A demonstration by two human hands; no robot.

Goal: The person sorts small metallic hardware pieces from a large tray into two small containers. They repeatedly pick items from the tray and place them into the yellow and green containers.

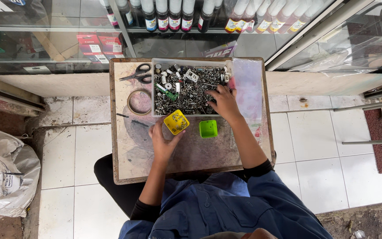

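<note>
Yellow cup (176, 122) sits just near of the clear tray (155, 88) of screws, steadied by the left hand (163, 144) at its near edge. The right hand (224, 102) digs in the tray, fingers curled; whether it pinches anything is hidden. Picking one piece at a time would suit best.

I see a small worn wooden table (133, 163) on white floor tiles. On it: scissors (138, 74) and a tape ring (139, 102) beyond my left hand (163, 144), a clear tray of metal parts (190, 88) under my right hand (224, 102), and a green cup (208, 129) between the hands.
</note>
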